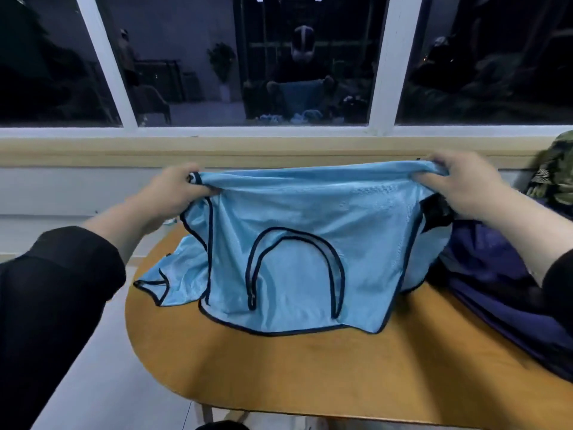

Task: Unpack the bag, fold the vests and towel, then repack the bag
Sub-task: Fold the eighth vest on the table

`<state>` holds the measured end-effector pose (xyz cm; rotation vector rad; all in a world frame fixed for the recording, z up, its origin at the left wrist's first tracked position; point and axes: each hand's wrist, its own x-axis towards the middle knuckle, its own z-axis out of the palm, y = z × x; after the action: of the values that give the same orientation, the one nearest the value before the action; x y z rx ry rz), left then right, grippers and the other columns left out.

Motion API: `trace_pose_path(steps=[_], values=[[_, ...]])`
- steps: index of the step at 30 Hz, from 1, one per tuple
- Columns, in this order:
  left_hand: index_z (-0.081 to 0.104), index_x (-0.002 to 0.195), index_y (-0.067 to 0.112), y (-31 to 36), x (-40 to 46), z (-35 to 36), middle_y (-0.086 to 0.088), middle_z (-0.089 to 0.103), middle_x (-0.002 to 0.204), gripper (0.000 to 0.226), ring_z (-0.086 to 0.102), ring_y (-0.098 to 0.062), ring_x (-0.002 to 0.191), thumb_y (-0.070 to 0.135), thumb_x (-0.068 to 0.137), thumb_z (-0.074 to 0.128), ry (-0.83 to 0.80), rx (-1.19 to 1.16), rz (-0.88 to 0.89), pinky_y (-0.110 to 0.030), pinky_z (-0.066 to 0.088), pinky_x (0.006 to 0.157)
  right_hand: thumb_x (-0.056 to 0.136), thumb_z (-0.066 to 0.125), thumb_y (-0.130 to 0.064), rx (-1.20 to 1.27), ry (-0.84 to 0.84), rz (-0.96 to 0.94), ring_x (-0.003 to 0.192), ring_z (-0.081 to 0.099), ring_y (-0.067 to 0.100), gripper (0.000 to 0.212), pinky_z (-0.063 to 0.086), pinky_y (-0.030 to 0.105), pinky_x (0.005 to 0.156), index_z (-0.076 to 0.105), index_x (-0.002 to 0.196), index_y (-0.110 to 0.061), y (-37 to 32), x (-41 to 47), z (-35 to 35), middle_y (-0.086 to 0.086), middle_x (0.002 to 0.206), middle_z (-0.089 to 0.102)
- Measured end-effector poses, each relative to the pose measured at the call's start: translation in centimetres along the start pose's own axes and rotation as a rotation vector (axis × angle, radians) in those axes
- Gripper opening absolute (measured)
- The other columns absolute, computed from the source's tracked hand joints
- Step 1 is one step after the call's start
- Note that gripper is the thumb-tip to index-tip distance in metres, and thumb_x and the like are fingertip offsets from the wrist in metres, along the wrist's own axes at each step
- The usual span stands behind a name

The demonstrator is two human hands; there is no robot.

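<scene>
A light blue mesh vest [304, 212] with dark trim hangs upside down over the round wooden table [294, 377], its neck opening and lower edge resting on the tabletop. My left hand [176, 190] pinches the vest's upper left corner and my right hand [459, 184] pinches its upper right corner, stretching the top edge taut between them. A second light blue vest [173, 274] lies partly under it at the left. A dark navy bag or cloth [502, 280] lies on the right side of the table, beneath my right forearm.
A camouflage item [555, 172] sits at the far right by the sill. A wall with a wooden ledge [217, 150] and dark windows runs behind the table. Pale floor [93, 383] shows left of the table.
</scene>
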<state>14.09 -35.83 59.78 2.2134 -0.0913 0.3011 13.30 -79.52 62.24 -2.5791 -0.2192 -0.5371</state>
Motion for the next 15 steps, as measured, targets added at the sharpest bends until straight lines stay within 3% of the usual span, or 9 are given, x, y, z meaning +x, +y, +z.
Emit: trace_pose_path(steps=[3, 5, 8, 12, 15], values=[[0.073, 0.081, 0.028, 1.8, -0.2, -1.5, 0.009, 0.072, 0.076, 0.017, 0.065, -0.007, 0.069, 0.015, 0.091, 0.075, 0.091, -0.020, 0.067, -0.028, 0.050, 0.068, 0.092, 0.074, -0.032, -0.033, -0.115, -0.099, 0.066, 0.055, 0.007, 0.016, 0.039, 0.028, 0.058, 0.063, 0.079, -0.032, -1.3, -0.1, -3.3, -0.008, 0.071, 0.063], [0.067, 0.086, 0.020, 2.7, -0.5, -2.0, 0.001, 0.068, 0.079, 0.009, 0.060, -0.013, 0.069, 0.019, 0.092, 0.074, 0.165, -0.034, 0.070, -0.031, 0.048, 0.063, 0.087, 0.078, -0.037, -0.135, -0.251, -0.108, 0.069, 0.059, 0.010, 0.016, 0.040, 0.029, 0.058, 0.064, 0.079, -0.035, -2.2, -0.4, -4.9, -0.007, 0.073, 0.066], [0.061, 0.090, 0.011, 3.3, -0.9, -2.1, -0.003, 0.060, 0.076, 0.018, 0.052, -0.015, 0.064, 0.024, 0.093, 0.073, 0.221, 0.005, 0.054, -0.026, 0.038, 0.051, 0.086, 0.080, -0.035, -0.397, -0.327, -0.128, 0.068, 0.059, 0.019, 0.022, 0.042, 0.033, 0.059, 0.067, 0.078, -0.018, -2.2, -0.2, -5.6, 0.002, 0.071, 0.065], [0.058, 0.080, 0.014, 3.5, -1.7, -2.3, -0.006, 0.060, 0.077, 0.021, 0.053, -0.017, 0.067, 0.022, 0.093, 0.073, 0.227, 0.012, 0.069, -0.029, 0.039, 0.055, 0.086, 0.075, -0.026, -0.294, -0.181, -0.094, 0.063, 0.052, 0.023, 0.020, 0.041, 0.037, 0.059, 0.065, 0.075, -0.013, -1.8, -0.6, -5.5, 0.007, 0.067, 0.060], [0.070, 0.092, 0.018, 3.8, -2.2, -2.7, 0.005, 0.070, 0.085, 0.004, 0.062, -0.003, 0.069, 0.020, 0.093, 0.073, 0.215, -0.007, 0.084, -0.016, 0.046, 0.059, 0.089, 0.073, -0.018, -0.002, -0.008, -0.014, 0.059, 0.048, 0.020, 0.014, 0.037, 0.033, 0.055, 0.065, 0.077, -0.018, -1.2, -0.6, -5.5, 0.004, 0.067, 0.057]])
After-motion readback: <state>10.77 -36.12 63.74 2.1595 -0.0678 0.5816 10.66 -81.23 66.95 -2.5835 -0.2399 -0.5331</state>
